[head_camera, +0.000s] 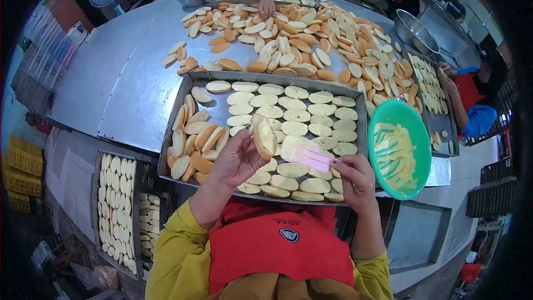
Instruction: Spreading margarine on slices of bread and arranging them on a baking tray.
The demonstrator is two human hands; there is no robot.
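My left hand (238, 158) holds an oval bread slice (265, 136) tilted up, its pale cut face turned to the right. In my right hand (357, 179) is the thin handle of a pink spatula (313, 157), whose blade carries pale yellow cream and is just right of the slice. Both hands are above a metal baking tray (275, 76). Rows of cream-coloured oval slices (295, 115) lie flat in it, while loose slices with brown crusts (195, 146) are heaped at its left end. A green plastic bowl (399, 110) of yellow cream (393, 156) leans at the tray's right side.
A big pile of bread slices (300, 41) covers the metal table (125, 71) beyond the tray. Another person's hand (266, 7) reaches into it. At right, a co-worker (470, 91) works over another tray (435, 121). Filled trays (116, 212) stand low at left. Steel bowls (416, 31) flank the pile.
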